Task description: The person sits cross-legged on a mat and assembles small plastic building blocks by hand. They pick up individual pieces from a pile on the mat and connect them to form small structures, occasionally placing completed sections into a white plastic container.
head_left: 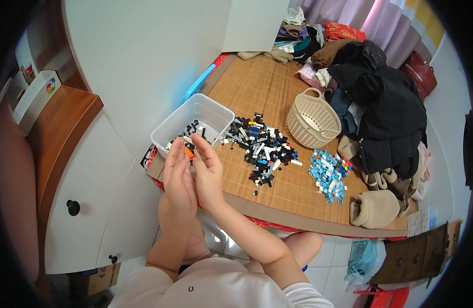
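My left hand [179, 185] and my right hand [207, 172] are brought together, palms facing, in front of a clear plastic tub [216, 114]. Their fingers are stretched out, pointing toward the tub. Between the fingertips shows an orange piece [189, 153]; whether it lies in the tub or between my hands I cannot tell. The space between the palms is hidden. Loose black, grey and white building bricks [195, 128] lie in the tub. Right of it spreads a pile of mixed bricks [262, 143], mostly black, white and grey.
A beige woven-look basket [311, 123] stands beyond a heap of light blue and white bricks [327, 177]. A colourful puzzle cube [344, 166] touches that heap. Dark clothes [388, 118] pile up at the right of the bamboo mat [262, 77]. A white cabinet [87, 205] stands left.
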`<state>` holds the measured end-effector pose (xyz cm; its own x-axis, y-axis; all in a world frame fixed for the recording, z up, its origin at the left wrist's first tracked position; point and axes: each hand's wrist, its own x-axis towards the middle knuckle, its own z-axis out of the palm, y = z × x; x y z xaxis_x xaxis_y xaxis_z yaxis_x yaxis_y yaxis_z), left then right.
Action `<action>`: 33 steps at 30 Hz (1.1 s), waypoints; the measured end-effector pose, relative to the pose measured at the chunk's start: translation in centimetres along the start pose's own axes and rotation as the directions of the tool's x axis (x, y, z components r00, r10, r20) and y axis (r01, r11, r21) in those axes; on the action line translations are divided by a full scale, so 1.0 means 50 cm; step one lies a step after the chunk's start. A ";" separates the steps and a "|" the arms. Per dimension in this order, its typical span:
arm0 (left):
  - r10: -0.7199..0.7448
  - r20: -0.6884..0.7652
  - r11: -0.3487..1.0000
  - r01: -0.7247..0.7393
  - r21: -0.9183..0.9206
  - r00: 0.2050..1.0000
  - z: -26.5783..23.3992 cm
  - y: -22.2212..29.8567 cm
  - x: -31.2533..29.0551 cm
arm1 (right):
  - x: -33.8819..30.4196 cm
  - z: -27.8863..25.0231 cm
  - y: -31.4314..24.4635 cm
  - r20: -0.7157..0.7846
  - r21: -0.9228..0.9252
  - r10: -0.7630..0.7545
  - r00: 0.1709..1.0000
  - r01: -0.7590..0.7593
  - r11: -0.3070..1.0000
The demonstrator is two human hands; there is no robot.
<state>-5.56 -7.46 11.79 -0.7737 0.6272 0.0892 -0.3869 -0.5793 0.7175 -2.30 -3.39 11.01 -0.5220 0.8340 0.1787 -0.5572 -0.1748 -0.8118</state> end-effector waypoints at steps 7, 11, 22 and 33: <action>-0.054 0.089 0.998 0.056 -0.018 0.995 0.011 -0.017 -0.014 | -0.014 -0.031 -0.019 -0.054 -0.032 -0.002 0.999 0.001 0.999; -0.100 0.128 0.995 0.100 0.008 0.987 0.026 -0.042 -0.026 | -0.023 -0.071 -0.032 -0.118 -0.063 -0.040 0.992 0.032 0.997; -0.587 0.180 0.809 0.579 0.098 0.789 -0.009 -0.220 -0.072 | -0.123 -0.337 -0.043 -0.517 -0.249 -0.032 0.856 -0.115 0.962; -0.715 0.170 0.698 0.705 0.129 0.678 0.003 -0.274 -0.093 | -0.122 -0.409 -0.034 -0.462 -0.381 0.021 0.887 -0.219 0.898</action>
<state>3.41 -2.36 1.64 -0.1620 0.9281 -0.3353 -0.7503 0.1048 0.6527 15.03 2.54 -0.06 -0.1759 0.9776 -0.1152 -0.1400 -0.1407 -0.9801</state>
